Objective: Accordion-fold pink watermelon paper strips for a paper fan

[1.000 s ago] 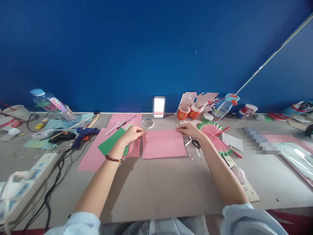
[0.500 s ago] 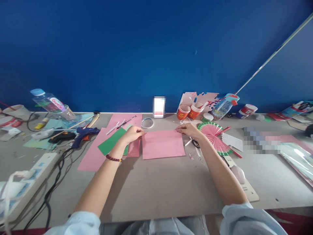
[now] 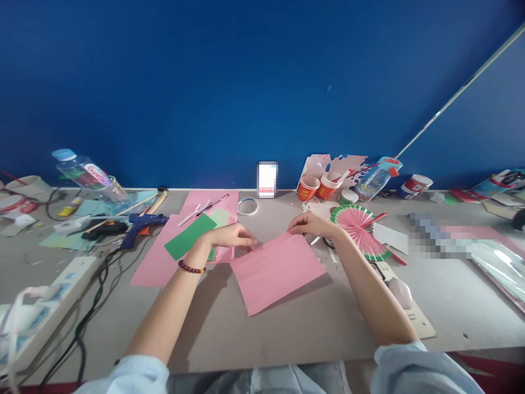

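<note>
A pink sheet of paper (image 3: 279, 273) is tilted in front of me, its lower right corner raised over a shadow on the table. My right hand (image 3: 309, 224) pinches its upper right corner between thumb and fingers. At the upper left edge is my left hand (image 3: 229, 236), fingers stretched and apart, close to the paper; whether they touch it is unclear. Beside my left hand, a green sheet (image 3: 191, 237) rests on larger pink sheets (image 3: 153, 268). A watermelon-patterned paper fan (image 3: 353, 221) lies beyond my right forearm.
A roll of tape (image 3: 248, 206) lies behind the paper, before a blurred phone (image 3: 267, 179). Red paper cups (image 3: 307, 187) stand at the back. On the left are a blue glue gun (image 3: 143, 224), a tilted bottle (image 3: 92, 175) and a power strip (image 3: 57, 306) with cables.
The pink sheet has come nearer to me and turned, its left side dropping lower. My left hand has moved slightly down and its fingers have opened; my right hand has shifted a little left.
</note>
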A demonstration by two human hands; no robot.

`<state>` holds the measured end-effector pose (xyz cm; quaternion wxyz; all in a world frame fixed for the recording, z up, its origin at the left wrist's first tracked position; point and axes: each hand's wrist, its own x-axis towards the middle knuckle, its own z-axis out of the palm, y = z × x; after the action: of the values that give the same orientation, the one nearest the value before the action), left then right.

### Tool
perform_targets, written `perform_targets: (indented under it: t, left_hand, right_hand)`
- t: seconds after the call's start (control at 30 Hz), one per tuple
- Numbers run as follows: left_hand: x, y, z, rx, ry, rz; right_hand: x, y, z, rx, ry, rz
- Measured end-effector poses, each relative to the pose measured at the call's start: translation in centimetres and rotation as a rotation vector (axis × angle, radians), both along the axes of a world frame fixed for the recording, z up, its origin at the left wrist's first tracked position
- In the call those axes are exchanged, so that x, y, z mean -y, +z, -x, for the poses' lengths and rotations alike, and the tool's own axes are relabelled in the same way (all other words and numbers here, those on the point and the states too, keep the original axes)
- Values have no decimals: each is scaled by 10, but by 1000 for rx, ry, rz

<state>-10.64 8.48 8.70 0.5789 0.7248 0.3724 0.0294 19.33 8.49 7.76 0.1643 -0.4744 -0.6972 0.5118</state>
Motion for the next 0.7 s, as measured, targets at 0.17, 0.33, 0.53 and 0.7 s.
perform_targets:
  t: [0.17, 0.33, 0.53, 0.7]
  left_hand:
    - [15, -5, -29, 130, 65, -87]
    - [26, -2, -39, 146, 153, -232]
    - [27, 6, -36, 126, 266, -336]
    - [31, 11, -39, 207, 313, -360]
  right_hand:
    - [15, 9, 25, -25, 85, -79]
    - [21, 12, 35, -33, 48, -200]
    - [22, 15, 36, -143, -115, -55]
    - [27, 19, 43, -193, -197, -82]
